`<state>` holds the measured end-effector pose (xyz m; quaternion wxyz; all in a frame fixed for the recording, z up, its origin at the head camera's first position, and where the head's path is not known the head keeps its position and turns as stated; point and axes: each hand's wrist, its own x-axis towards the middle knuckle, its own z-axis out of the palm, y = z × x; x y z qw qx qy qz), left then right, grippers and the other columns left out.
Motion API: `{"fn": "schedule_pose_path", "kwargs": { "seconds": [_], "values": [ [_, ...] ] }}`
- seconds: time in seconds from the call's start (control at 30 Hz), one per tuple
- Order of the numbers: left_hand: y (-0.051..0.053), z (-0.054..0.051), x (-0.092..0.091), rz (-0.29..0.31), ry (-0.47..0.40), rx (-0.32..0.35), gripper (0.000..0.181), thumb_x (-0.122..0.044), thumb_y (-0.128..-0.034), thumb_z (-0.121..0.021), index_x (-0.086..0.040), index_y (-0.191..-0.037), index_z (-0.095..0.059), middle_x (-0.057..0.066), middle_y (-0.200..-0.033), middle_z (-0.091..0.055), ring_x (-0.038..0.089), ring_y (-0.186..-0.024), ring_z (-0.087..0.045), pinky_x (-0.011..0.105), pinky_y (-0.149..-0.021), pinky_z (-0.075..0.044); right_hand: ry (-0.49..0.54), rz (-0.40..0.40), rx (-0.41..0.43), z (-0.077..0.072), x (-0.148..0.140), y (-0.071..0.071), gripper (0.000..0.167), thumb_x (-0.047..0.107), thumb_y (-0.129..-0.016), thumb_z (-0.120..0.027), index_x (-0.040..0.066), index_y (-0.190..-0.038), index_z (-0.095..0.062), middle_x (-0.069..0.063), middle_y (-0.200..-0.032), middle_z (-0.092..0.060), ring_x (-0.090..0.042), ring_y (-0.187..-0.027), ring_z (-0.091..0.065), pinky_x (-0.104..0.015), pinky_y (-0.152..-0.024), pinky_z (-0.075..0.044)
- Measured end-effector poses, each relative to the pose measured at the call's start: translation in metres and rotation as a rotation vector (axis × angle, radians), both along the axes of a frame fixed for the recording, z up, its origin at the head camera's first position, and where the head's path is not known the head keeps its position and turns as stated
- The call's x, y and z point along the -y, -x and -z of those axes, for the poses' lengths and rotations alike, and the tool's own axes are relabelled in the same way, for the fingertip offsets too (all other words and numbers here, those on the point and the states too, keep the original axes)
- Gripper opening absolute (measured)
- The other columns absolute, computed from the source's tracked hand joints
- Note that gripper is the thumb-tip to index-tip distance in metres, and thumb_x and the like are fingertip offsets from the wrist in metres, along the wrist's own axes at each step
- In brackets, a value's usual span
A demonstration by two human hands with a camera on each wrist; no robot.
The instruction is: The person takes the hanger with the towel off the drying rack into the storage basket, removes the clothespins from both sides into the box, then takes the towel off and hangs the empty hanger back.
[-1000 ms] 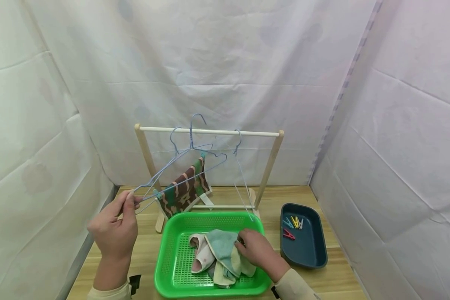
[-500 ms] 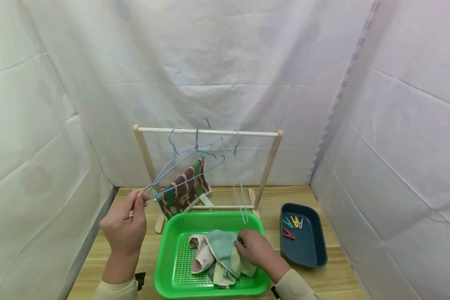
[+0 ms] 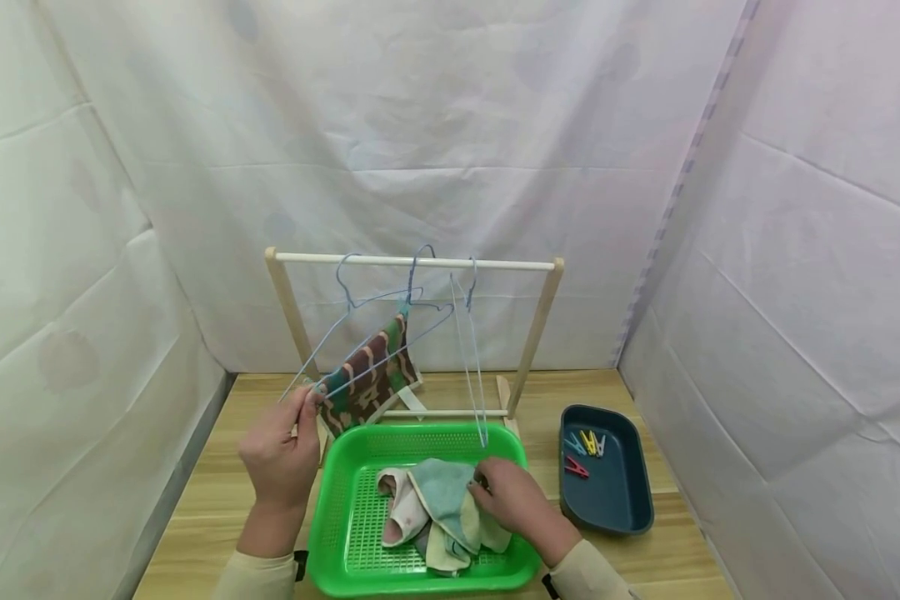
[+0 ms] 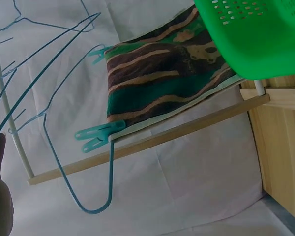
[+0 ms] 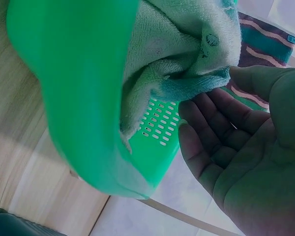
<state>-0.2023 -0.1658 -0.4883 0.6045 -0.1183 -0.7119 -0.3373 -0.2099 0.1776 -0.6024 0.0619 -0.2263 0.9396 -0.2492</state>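
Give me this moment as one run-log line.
left hand: pinches blue hanger | right hand: pinches towel in green basket | camouflage cloth: clipped to another hanger

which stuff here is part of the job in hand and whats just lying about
Part of the job, it seems:
- hanger in left hand
- teal-yellow cloth in right hand
- green basket
- rack
- camouflage cloth
- tray with clothespins

Just lying about:
- nothing obvious; tabletop and curtain look like setting
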Motion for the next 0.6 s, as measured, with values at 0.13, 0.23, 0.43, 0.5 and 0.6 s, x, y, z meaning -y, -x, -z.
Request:
{"fn": "schedule_pose_path", "kwargs": {
  "seconds": [0.13,0.23,0.43,0.5,0.6],
  "values": [
    [0.004,0.014,-0.004,0.054,-0.013,0.021,0.006,0.006,-0.0951,-0.081,0.010,-0.100,-0.083,0.018,-0.089,-0.082,0.039,-0.069,-0.079,0.002,-0.081,-0.052,0.000,0.000,0.006,0.002,-0.001,-0.001,0.011,0.025,-0.107,-0.077,0.015,-0.103,-0.076,0.008,-0.091,-0.066,-0.005,-0.077,-0.059,-0.030,-0.062,-0.053],
    [0.007,0.022,-0.006,0.083,-0.008,0.035,0.013,0.010,-0.0916,-0.081,0.009,-0.105,-0.084,0.020,-0.094,-0.082,0.041,-0.073,-0.080,0.001,-0.085,-0.051,0.001,0.000,0.007,0.003,-0.001,-0.002,0.012,0.026,-0.108,-0.077,0.016,-0.103,-0.075,0.009,-0.091,-0.065,-0.004,-0.078,-0.059,-0.029,-0.062,-0.053],
    [0.010,0.038,-0.013,0.099,0.024,0.033,0.015,0.003,-0.0926,-0.081,0.004,-0.107,-0.086,0.015,-0.090,-0.083,0.032,-0.065,-0.078,0.027,-0.055,-0.060,0.006,0.009,0.019,0.002,-0.002,-0.004,0.013,0.027,-0.108,-0.076,0.016,-0.102,-0.075,0.009,-0.091,-0.065,-0.004,-0.077,-0.058,-0.029,-0.062,-0.053],
    [0.010,0.042,-0.016,0.116,0.035,0.043,0.015,0.001,-0.0946,-0.080,0.004,-0.107,-0.086,0.014,-0.088,-0.082,0.030,-0.061,-0.076,0.034,-0.050,-0.058,0.006,0.010,0.019,0.002,-0.001,-0.005,0.013,0.028,-0.108,-0.076,0.016,-0.102,-0.074,0.009,-0.090,-0.065,-0.004,-0.077,-0.058,-0.029,-0.062,-0.052],
    [0.010,0.047,-0.021,0.144,0.038,0.064,0.016,-0.001,-0.0961,-0.078,0.004,-0.109,-0.085,0.013,-0.090,-0.083,0.029,-0.064,-0.077,0.033,-0.052,-0.060,0.011,0.008,0.020,0.001,-0.001,-0.006,0.014,0.028,-0.108,-0.076,0.017,-0.101,-0.074,0.009,-0.090,-0.064,-0.005,-0.077,-0.058,-0.030,-0.062,-0.052]
  ]
}}
